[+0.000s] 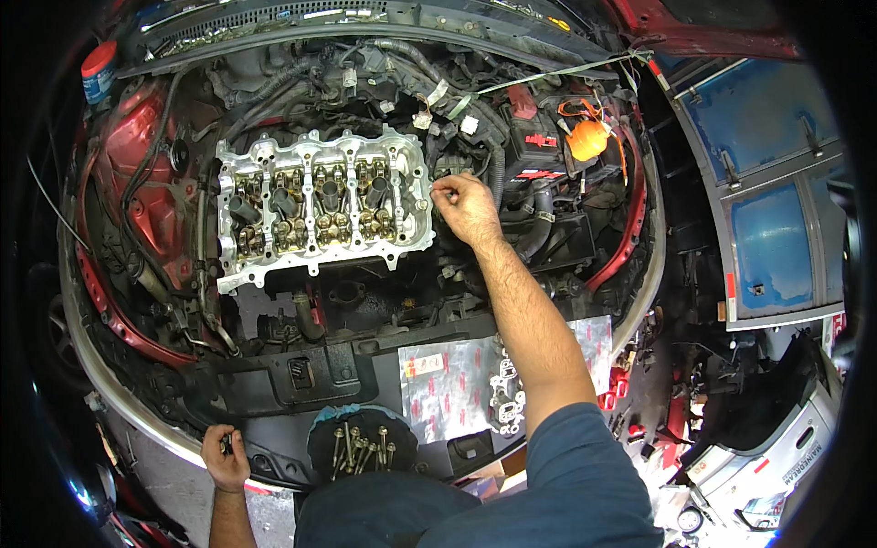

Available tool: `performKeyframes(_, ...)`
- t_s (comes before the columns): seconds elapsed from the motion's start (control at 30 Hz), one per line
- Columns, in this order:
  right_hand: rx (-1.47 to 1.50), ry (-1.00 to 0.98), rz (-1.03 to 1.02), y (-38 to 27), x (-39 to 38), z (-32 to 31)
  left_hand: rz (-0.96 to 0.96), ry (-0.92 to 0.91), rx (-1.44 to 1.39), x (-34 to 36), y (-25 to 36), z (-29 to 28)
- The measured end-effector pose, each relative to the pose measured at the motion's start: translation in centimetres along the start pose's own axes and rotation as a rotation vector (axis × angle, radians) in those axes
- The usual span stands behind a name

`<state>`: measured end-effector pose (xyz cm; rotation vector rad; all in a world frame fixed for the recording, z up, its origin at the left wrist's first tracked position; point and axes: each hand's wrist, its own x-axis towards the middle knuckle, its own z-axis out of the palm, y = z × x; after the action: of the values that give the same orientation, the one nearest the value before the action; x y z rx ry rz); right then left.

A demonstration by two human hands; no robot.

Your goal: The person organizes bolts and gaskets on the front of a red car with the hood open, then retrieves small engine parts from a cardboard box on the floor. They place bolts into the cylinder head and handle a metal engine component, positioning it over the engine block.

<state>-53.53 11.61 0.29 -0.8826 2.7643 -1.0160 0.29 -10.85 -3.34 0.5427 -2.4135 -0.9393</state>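
Note:
A silver cylinder head (315, 253) lies across the engine bay, its open top showing valve gear and several dark round tubes. My right hand (468, 208) reaches to its right end, with thumb and fingertips pinched together beside the edge. Anything in that pinch is too small to make out. Low on the left, my left hand (226, 459) is by the car's front rim with its fingers curled. Something dark shows between thumb and finger, but I cannot tell what it is. Between my arms, several bolts (365, 447) rest on a dark round holder with a blue edge.
A silver printed sheet (448, 388) with a gasket (504, 393) on it lies over the front panel. The battery (537, 151) sits behind my right hand, near an orange object (587, 141). Hoses and wiring fill the far side. A red-lidded tub (99, 71) stands far left.

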Motion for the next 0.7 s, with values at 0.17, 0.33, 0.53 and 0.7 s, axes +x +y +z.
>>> performKeyframes(0.17,-0.231,-0.122,-0.031,-0.3,-0.1,1.3,0.037,0.007,-0.009,0.3,0.1,0.0)
performKeyframes(0.33,-0.345,-0.077,-0.046,-0.5,0.1,2.3,0.054,0.011,0.004,0.5,0.3,0.0)
performKeyframes(0.53,-0.66,-0.174,-0.023,-2.1,0.4,3.4,0.018,-0.012,-0.025,0.5,0.5,-0.2)
performKeyframes(0.7,-0.735,-0.212,0.065,-3.1,0.8,3.3,0.032,0.02,-0.036,0.5,0.5,-0.1)
